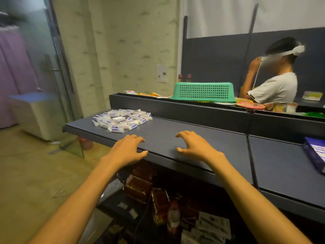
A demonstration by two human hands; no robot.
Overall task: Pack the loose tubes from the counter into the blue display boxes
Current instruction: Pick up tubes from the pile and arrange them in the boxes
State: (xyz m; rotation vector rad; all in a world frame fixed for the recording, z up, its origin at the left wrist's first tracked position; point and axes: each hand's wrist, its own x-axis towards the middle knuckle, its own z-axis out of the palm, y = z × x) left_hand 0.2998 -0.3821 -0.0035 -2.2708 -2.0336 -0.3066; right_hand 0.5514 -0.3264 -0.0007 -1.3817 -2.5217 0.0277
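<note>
A blue display box (316, 154) lies at three o'clock, cut off by the picture's edge, with white-and-blue packs showing inside. A green basket (204, 91) sits upside down on the raised ledge at twelve o'clock. The dark worktop (184, 131) lies bare between. Both hands hover at its near edge, left hand (127, 149) and right hand (196, 147), fingers loosely curled, holding nothing. Small white tubes (122, 120) with blue labels lie heaped at ten o'clock.
</note>
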